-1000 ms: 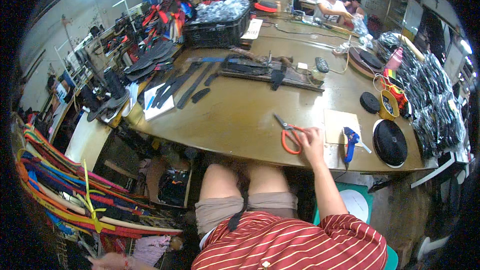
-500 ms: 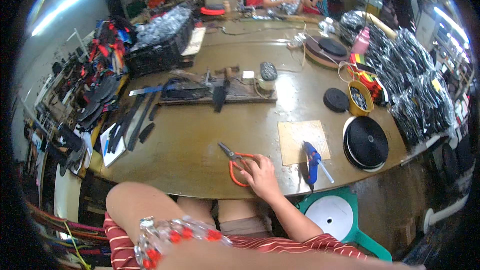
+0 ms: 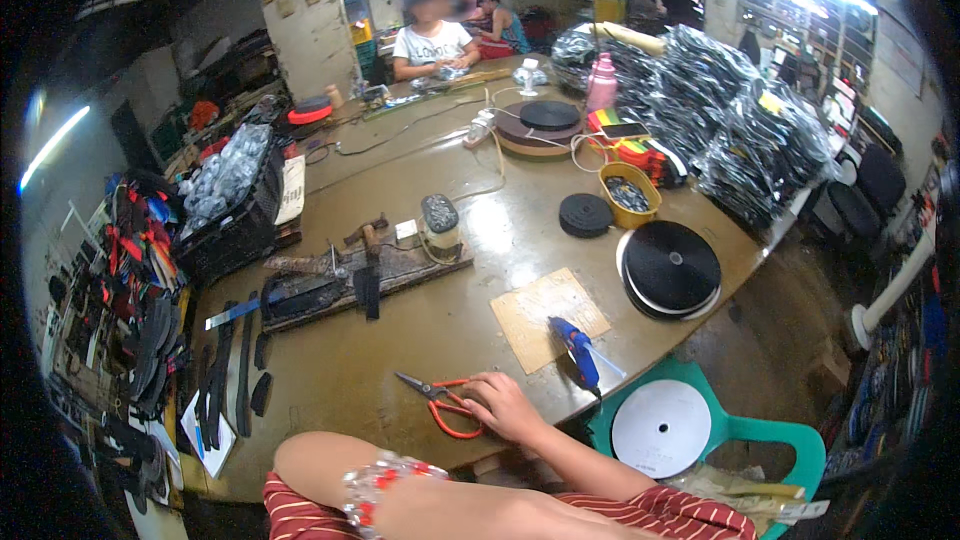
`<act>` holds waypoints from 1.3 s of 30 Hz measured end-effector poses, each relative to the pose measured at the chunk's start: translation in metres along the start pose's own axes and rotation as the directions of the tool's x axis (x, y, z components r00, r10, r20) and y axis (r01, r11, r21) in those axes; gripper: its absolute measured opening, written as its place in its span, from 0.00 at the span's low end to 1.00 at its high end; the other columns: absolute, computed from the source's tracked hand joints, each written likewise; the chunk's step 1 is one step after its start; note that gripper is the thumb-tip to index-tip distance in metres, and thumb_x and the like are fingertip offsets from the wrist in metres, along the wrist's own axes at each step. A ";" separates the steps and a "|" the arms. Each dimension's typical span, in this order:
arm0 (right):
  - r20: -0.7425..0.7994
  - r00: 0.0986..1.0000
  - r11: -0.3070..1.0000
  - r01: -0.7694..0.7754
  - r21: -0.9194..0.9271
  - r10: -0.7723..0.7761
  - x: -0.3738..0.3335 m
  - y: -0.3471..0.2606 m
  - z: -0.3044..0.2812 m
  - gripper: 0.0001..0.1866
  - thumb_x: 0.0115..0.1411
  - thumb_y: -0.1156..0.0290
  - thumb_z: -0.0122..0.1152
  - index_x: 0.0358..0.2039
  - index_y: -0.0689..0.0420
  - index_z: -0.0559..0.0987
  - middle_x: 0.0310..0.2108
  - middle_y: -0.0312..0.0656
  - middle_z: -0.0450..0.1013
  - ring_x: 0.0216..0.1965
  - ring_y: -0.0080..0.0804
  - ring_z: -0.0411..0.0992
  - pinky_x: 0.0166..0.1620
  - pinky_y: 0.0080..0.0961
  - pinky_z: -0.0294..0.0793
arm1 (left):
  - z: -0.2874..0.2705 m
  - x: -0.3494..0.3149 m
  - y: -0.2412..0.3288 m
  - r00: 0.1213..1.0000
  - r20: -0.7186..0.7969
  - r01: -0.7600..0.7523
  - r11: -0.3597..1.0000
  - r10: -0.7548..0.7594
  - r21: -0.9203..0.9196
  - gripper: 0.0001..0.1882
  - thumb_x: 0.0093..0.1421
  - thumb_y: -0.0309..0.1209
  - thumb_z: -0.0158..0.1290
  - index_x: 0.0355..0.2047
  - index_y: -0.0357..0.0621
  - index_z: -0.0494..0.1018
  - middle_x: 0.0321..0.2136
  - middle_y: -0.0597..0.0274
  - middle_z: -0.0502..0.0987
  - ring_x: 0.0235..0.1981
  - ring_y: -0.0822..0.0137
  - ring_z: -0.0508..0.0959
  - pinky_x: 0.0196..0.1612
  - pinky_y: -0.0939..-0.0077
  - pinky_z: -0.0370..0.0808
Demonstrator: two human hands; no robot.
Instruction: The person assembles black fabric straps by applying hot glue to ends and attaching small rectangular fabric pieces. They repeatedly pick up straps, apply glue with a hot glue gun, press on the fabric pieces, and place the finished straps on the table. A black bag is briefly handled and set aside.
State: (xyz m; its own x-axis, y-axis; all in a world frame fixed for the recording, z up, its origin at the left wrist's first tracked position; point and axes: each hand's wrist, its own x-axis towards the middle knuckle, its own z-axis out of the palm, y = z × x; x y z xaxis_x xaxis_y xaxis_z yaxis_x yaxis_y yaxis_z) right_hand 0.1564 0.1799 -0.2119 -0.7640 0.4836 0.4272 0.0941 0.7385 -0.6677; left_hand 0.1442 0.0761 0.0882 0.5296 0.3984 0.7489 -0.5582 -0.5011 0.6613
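A pair of scissors (image 3: 432, 392) with orange handles lies on the table near its front edge, blades pointing to the far left. My right hand (image 3: 505, 407) is on the handles, fingers curled over one loop and the thumb near the other. My left arm is bent across the lower edge. A clear and red beaded bracelet (image 3: 385, 485) circles the wrist, and past it my left hand (image 3: 500, 512) shows only in part, its fingers hidden. To the right, a blue glue gun (image 3: 577, 348) with a pale stick rests partly on a tan board (image 3: 535, 318).
Black webbing rolls (image 3: 672, 268) and a yellow tub (image 3: 630, 193) stand at right, before plastic-wrapped bundles (image 3: 690, 90). A wooden block (image 3: 420, 270) holds a hammer (image 3: 368, 230) and a jar (image 3: 440, 220). Black strips (image 3: 243, 365) lie left. A green chair (image 3: 770, 430) bears a white reel (image 3: 660, 428). People sit beyond.
The view has swung right, so the table and its things appear farther left and tilted. My right hand stays at the scissors' handles, and the scissors remain on the table.
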 end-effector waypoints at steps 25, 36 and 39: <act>-0.071 0.993 0.996 -0.093 0.019 0.094 0.006 0.001 -0.003 0.08 0.56 0.71 0.59 0.35 0.62 0.77 0.37 0.46 0.73 0.38 0.39 0.71 0.44 0.29 0.70 | 0.127 -0.127 0.070 0.885 -0.107 -0.075 0.365 0.453 0.928 0.10 0.52 0.23 0.57 0.36 0.36 0.79 0.32 0.54 0.80 0.31 0.67 0.80 0.30 0.80 0.77; -0.088 0.987 0.991 -0.136 -0.009 0.134 0.006 -0.007 -0.005 0.05 0.55 0.77 0.55 0.32 0.62 0.78 0.38 0.47 0.75 0.42 0.40 0.74 0.48 0.32 0.71 | -0.022 -0.336 0.185 0.219 -0.633 0.776 0.261 0.743 0.575 0.09 0.63 0.25 0.47 0.42 0.38 0.72 0.38 0.53 0.77 0.37 0.63 0.78 0.37 0.74 0.77; -0.078 0.984 0.987 -0.162 -0.009 0.161 0.007 -0.008 -0.007 0.06 0.56 0.76 0.56 0.33 0.62 0.78 0.39 0.47 0.75 0.44 0.40 0.73 0.50 0.32 0.70 | -0.079 -0.416 0.186 0.318 -0.851 0.943 -0.234 0.419 0.237 0.11 0.57 0.26 0.54 0.40 0.38 0.72 0.44 0.51 0.74 0.47 0.57 0.74 0.49 0.67 0.71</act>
State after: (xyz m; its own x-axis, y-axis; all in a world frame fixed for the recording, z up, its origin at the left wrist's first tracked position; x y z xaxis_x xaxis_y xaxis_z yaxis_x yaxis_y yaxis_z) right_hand 0.1550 0.1802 -0.1993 -0.6864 0.6314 0.3607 0.2227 0.6547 -0.7223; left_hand -0.2306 -0.1226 -0.0968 -0.6087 0.5705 0.5514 0.7814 0.3107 0.5412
